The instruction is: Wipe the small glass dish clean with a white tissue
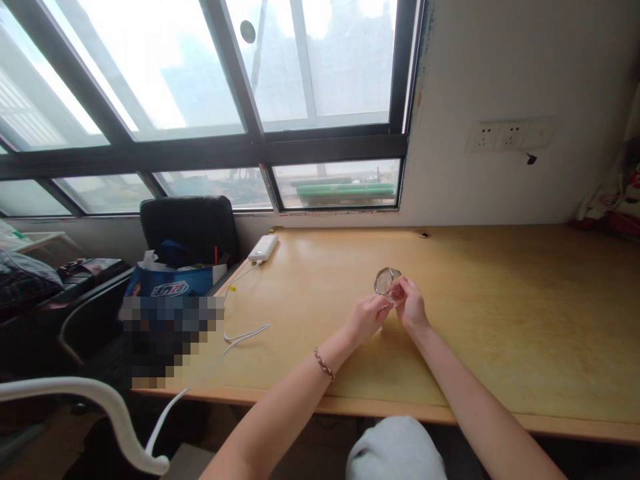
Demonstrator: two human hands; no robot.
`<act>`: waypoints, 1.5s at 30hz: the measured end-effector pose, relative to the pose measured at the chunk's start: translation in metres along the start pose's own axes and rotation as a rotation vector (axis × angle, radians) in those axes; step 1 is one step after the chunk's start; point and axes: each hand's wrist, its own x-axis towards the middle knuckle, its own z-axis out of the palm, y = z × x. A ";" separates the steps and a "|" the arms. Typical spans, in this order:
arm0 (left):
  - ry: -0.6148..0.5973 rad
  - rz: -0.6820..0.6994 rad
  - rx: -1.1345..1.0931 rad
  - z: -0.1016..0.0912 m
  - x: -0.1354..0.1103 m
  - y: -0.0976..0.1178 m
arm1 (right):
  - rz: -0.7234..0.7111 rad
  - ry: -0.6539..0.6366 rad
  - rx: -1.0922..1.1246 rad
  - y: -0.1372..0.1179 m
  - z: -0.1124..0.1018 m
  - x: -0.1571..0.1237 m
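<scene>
The right hand is pinching a round, metal-rimmed object (too small to identify) above the middle of the counter. The left hand is meeting it just below, fingertips drawn together; what they are gripping, I cannot tell. A white cable is lying left of the hands.

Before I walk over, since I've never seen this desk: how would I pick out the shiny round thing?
Find the yellowish table below the window. Over it, the left hand and right hand meet, with the shiny round thing at their far side. Its silvery rim sets it apart from the white box and white cable farther left.
</scene>
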 end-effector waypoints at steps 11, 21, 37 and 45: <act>0.147 0.045 0.146 -0.012 0.001 0.011 | -0.093 -0.064 -0.288 0.004 0.005 -0.008; 0.301 -0.201 0.096 -0.020 0.009 0.015 | -0.031 -0.183 -0.363 0.006 0.005 -0.013; 0.236 -0.788 -0.788 -0.012 0.017 -0.026 | 0.194 -0.153 0.128 -0.010 0.009 -0.010; 0.210 -0.699 -0.893 -0.017 0.018 -0.010 | 0.219 -0.101 -0.029 -0.008 0.009 -0.013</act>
